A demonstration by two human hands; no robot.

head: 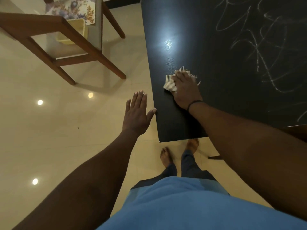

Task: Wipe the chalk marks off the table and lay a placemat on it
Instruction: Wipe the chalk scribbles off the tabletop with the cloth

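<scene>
A black table [207,47] fills the upper right. White chalk marks [265,52] scrawl across its right half, while its left part shows none. My right hand [186,90] presses flat on a crumpled white cloth [169,83] near the table's left edge. My left hand [137,113] hovers over the floor with fingers spread, its thumb touching the table's left edge. A floral placemat [78,9] lies on the seat of a chair at the upper left.
A wooden chair [54,40] stands on the glossy beige floor at the upper left, with a pale yellow box [73,32] beside the placemat on its seat. My bare feet [166,156] stand by the table's near corner. A brown wooden piece [295,131] juts in at the right.
</scene>
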